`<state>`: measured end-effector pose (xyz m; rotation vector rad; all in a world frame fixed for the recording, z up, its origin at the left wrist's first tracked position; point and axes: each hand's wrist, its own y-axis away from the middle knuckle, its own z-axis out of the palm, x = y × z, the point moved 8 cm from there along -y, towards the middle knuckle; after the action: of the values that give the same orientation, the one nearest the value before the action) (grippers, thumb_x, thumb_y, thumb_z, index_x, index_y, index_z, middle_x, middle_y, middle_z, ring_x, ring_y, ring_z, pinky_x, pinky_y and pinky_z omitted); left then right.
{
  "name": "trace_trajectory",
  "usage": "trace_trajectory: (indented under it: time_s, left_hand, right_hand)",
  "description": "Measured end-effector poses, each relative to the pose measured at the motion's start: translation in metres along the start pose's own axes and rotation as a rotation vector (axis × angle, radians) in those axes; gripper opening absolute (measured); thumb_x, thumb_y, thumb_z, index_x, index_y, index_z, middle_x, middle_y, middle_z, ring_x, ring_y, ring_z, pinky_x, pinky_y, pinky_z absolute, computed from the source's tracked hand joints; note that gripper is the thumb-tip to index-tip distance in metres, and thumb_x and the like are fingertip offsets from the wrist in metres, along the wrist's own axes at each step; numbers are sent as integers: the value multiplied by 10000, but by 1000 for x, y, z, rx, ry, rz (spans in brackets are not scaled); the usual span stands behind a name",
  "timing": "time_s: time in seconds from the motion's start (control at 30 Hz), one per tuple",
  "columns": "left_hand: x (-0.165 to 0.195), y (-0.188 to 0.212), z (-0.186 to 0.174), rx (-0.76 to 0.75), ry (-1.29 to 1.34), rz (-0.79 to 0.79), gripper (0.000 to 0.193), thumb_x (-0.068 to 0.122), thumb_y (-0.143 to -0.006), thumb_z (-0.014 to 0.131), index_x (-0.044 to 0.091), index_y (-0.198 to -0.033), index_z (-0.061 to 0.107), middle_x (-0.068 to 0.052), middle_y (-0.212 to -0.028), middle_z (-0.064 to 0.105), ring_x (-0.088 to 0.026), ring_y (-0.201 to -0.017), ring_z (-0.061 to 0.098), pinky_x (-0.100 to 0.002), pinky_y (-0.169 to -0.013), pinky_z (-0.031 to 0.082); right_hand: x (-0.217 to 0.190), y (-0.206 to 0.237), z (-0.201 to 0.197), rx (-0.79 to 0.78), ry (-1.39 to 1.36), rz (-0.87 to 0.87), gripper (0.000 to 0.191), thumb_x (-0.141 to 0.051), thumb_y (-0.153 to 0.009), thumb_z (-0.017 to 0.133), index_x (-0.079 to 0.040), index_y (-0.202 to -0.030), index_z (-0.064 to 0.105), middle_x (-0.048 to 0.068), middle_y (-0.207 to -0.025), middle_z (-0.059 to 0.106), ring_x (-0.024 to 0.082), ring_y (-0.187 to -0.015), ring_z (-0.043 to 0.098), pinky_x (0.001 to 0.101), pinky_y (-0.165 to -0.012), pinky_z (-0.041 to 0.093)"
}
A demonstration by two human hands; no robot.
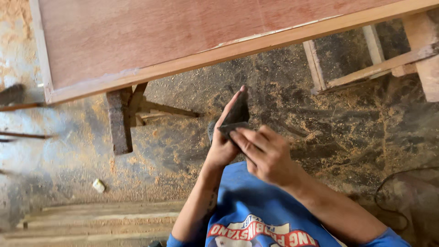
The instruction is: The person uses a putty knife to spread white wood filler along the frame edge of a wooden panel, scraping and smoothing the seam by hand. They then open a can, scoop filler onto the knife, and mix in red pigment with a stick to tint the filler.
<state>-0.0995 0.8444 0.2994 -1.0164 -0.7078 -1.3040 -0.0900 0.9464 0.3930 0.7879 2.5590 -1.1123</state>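
Observation:
A dark folded piece of sandpaper [237, 114] is held up in front of my chest by both hands. My left hand [222, 145] grips it from the left, with a finger stretched up along its edge. My right hand [266, 154] pinches its lower fold from the right. Above the hands lies a large reddish-brown wooden door panel [151, 39] with a pale frame, resting on wooden trestles [120, 120].
The floor [320, 132] is dark and strewn with sawdust. Another trestle frame [366, 68] stands at the upper right. Planks [100, 222] lie at the lower left beside a small white scrap [98, 185]. A black cable [388, 192] loops at the right. Thin rods [20, 135] jut in from the left.

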Motion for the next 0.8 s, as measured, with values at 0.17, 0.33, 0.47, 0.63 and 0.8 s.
trace_trajectory:
  time_s: [0.17,0.33,0.47,0.63,0.8]
  left_hand:
    - [1,2,9,-93,-45,23,850,-156,-790,371,-29,-1628,308,-186,-1728,310,-272,-1646,263,-415,-1382,190]
    - [-22,3,1,-98,-122,-58,673,-57,-952,605,-2,-1586,387,-206,-1643,431,-296,-1519,447,-427,-1267,392]
    - [-43,28,-12,-109,-50,-236,442,-89,-976,658,-58,-1412,592,-267,-1427,633,-297,-1156,628,-418,-1001,527]
    - [-71,21,-62,348,18,-351,762,-121,-690,594,49,-1430,522,-161,-1152,624,-189,-990,658,-330,-873,564]
    - [-95,11,-42,230,634,-567,587,200,-713,614,131,-1292,554,-205,-1122,687,-234,-654,601,-333,-538,488]
  right_hand:
    - [16,7,-10,50,97,92,319,-1,-890,639,43,-1193,726,132,-1118,714,241,-790,643,355,-651,554]
    - [28,-5,-7,-14,173,48,282,-50,-900,612,0,-1139,753,124,-1047,738,235,-783,677,358,-660,583]
    - [114,26,-12,14,81,475,247,-59,-999,591,10,-1181,744,140,-1016,752,238,-799,717,354,-680,577]
    - [146,104,7,137,-128,569,272,-176,-1013,647,5,-1205,713,129,-1054,754,249,-886,748,364,-769,599]
    - [143,134,28,161,-270,688,365,-293,-1020,669,2,-1232,705,117,-1013,759,212,-834,751,321,-725,606]
